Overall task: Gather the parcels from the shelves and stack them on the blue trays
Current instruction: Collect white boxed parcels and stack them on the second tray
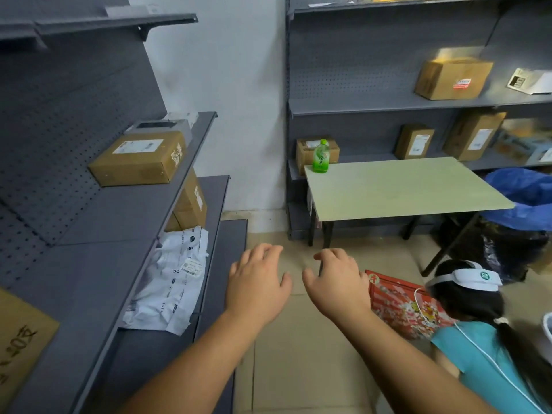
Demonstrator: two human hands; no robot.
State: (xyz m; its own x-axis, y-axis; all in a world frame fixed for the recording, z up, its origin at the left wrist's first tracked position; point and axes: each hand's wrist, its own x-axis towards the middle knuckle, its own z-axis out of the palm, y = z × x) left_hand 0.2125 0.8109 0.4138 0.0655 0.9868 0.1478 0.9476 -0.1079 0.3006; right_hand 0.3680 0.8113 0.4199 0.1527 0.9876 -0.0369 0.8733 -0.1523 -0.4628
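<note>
Reaching fwd over the tiled floor [298, 354], both hands are out palm-down w/ nothing in them. Left hand [257, 282] has fingers spread & relaxed, grip open; right hand [336, 282] has fingers loosely bent downward, grip also open, holding nothing. The two hands sit near each other, not touching.

Parcels, left shelving [98, 222]: a brown carton w/ white label [139, 158] lies flat on the mid shelf, a grey box [161, 127] just behind it. One level down, another brown carton [191, 201] stands at the shelf edge, & a crumpled white poly mailer [170, 282] lies beside it, closest to the left hand. A cardboard piece w/ handwriting [21, 345] shows at bottom left.

Back shelving [373, 104]: a large carton [452, 79] & a white paper packet [530, 80] on the upper shelf; three cartons [415, 141] [473, 135] [307, 153] on the one below.

A pale green surface [403, 189] stands in front of the back shelving, w/ a green drink bottle [321, 156] upright at its far-left corner. Blue plastic [525, 195] bulges at right, over smth dark; can't tell what it is. A red patterned box [403, 306] lies on the floor beside a crouching person in a teal top [484, 348] wearing a white headset.
</note>
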